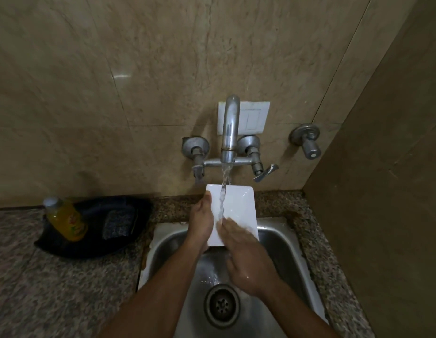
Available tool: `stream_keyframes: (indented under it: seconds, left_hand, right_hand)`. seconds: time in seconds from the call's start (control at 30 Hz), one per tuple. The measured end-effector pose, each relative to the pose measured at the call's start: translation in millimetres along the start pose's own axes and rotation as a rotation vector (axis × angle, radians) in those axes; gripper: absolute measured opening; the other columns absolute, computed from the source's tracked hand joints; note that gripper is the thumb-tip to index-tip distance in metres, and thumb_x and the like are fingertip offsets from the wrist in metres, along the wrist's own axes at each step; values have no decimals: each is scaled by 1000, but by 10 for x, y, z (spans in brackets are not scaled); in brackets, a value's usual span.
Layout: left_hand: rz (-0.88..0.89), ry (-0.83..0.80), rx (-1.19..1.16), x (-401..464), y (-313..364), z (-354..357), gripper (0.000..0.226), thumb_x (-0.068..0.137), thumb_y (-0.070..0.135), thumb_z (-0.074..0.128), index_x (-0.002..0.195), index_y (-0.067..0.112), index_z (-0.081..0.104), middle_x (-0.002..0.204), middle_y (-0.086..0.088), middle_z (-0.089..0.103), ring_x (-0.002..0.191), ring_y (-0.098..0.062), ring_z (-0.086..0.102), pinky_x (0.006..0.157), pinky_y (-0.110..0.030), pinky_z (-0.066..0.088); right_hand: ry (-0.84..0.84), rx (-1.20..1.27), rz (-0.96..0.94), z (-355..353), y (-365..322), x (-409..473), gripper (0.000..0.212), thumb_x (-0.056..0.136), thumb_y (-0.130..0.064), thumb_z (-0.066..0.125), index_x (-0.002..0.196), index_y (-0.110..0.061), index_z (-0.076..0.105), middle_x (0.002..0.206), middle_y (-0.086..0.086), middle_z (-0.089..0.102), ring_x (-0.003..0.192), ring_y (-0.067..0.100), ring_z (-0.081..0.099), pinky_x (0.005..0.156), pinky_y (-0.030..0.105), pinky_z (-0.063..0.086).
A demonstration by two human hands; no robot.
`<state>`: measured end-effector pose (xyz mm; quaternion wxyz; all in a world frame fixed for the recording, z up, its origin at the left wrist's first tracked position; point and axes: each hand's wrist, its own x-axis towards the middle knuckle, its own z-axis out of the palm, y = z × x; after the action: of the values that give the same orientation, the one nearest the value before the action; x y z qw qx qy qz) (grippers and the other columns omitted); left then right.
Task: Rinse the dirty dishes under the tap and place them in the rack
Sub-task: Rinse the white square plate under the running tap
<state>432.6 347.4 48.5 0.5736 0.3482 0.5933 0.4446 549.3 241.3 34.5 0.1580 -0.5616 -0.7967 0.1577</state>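
Note:
A white rectangular plate [239,206] is held tilted over the steel sink [280,242], under the running tap [229,132]. The stream of water lands on the plate's face. My left hand [202,223] grips the plate's left edge, thumb on top and fingers behind. On the lower part of the plate's face my right hand [246,254] lies with its fingers spread against the wet surface. No rack is in view.
A black tray [90,245] on the granite counter at the left holds a yellow bottle of dish liquid [65,222] and a scrub pad [118,224]. The sink drain [222,306] lies below my hands. A side wall closes off the right.

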Motion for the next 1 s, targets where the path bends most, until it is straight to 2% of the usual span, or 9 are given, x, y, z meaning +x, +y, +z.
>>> stream_keyframes:
  seconds: [0.17, 0.3, 0.43, 0.53, 0.63, 0.7, 0.8, 0.9, 1.0]
  left_hand:
    - [-20, -12, -40, -26, 24, -17, 34, 99, 45, 50, 81, 22, 67, 87, 7, 70, 95, -21, 67, 92, -39, 53]
    - [-22, -29, -38, -55, 48, -9, 34, 99, 45, 49, 83, 22, 67, 88, 4, 69, 96, -23, 67, 88, -37, 54]
    - [-40, -48, -58, -72, 6, -18, 31, 101, 43, 47, 89, 22, 66, 91, 2, 69, 86, -15, 65, 71, -26, 51]
    - [-51, -56, -69, -55, 12, 12, 31, 100, 46, 46, 96, 23, 66, 96, 2, 70, 91, -17, 66, 76, -29, 53]
    - [-77, -58, -79, -35, 13, 24, 38, 99, 49, 47, 106, 18, 69, 100, -1, 72, 94, -20, 68, 84, -34, 55]
    - [-76, -79, -74, -45, 15, 62, 43, 99, 50, 45, 113, 17, 69, 106, -6, 73, 96, -24, 69, 85, -37, 56]
    - [-69, -71, -85, -21, 75, 74, 41, 98, 50, 47, 110, 17, 68, 103, -5, 73, 94, -22, 70, 81, -35, 57]
    - [-80, -91, -76, -27, 50, 64, 41, 97, 51, 48, 104, 18, 70, 103, -6, 74, 97, -23, 70, 89, -40, 56]
    - [-75, -132, 53, -82, -67, 110, 38, 102, 46, 43, 91, 20, 68, 90, -4, 72, 81, -12, 69, 74, -22, 57]
  right_hand:
    - [-44, 5, -66, 9, -22, -37, 76, 86, -23, 48, 157, -24, 20, 162, -8, 13, 150, 6, 10, 122, 30, 7]
    - [-27, 6, -22, 29, -63, -30, 81, 85, -24, 47, 158, -25, 12, 162, -9, 5, 149, 5, 3, 123, 33, 8]
    - [-29, -32, -28, 1, -16, -54, 71, 90, -27, 42, 157, -28, 17, 161, -12, 7, 149, 3, 3, 123, 37, 13]
    - [-45, -30, -22, -12, -46, -28, 78, 84, -31, 36, 158, -25, 12, 163, -8, 7, 150, 6, 5, 123, 35, 13]
    - [-53, -25, -62, -36, -51, -50, 73, 87, -26, 43, 157, -26, 20, 162, -7, 16, 149, 7, 15, 122, 35, 18]
    - [-11, -79, 1, -105, 3, 2, 74, 89, -26, 42, 157, -23, 15, 162, -8, 7, 150, 8, 6, 123, 38, 15]
    - [-60, -49, -51, -111, -70, -4, 80, 81, -29, 40, 157, -22, 17, 163, -5, 12, 150, 10, 9, 123, 34, 12]
    - [-70, -77, -66, -96, 25, -7, 77, 84, -32, 41, 157, -23, 18, 163, -4, 12, 151, 9, 9, 123, 36, 13]
    - [-34, -118, 2, -131, 85, 122, 84, 86, -40, 42, 158, -17, 4, 165, 1, -1, 151, 11, -5, 123, 38, 9]
